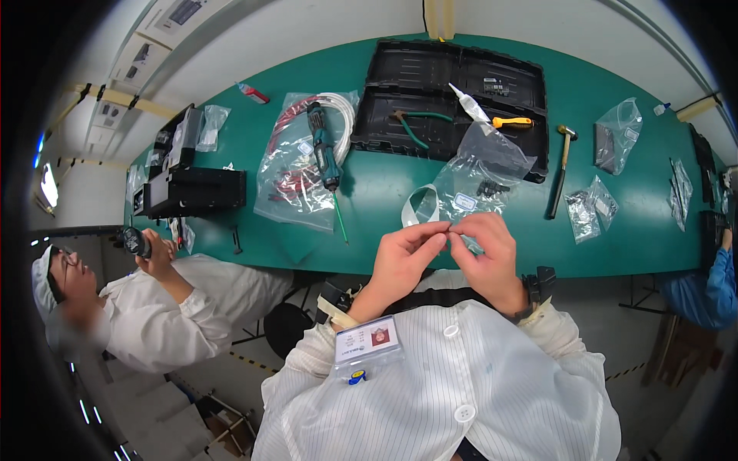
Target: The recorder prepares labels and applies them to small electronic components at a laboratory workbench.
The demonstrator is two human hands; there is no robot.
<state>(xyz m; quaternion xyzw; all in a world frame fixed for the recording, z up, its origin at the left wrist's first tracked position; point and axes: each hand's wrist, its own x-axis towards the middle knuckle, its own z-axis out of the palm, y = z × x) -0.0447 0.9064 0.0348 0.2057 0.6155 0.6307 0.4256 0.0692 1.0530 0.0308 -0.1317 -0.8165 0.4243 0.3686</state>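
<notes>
Near the table's front edge, my left hand (403, 260) and my right hand (490, 252) meet at the fingertips. Thumb and forefinger of each are pinched together around something small and dark, mostly hidden by the fingers. A white strip (421, 206) curls in a loop just beyond my left fingertips; whether it is held cannot be made out. Past my right fingers lies a clear plastic bag (480, 173) with a white label and small black parts in it.
Behind lies an open black tool case (407, 146) with green-handled pliers (415, 123) and a yellow-handled screwdriver (513, 122). A power screwdriver (323, 146) rests on bagged cables (288, 184). To the right is a hammer (563, 169). At left, a co-worker (184, 307) holds a dark tool beside black boxes (192, 190).
</notes>
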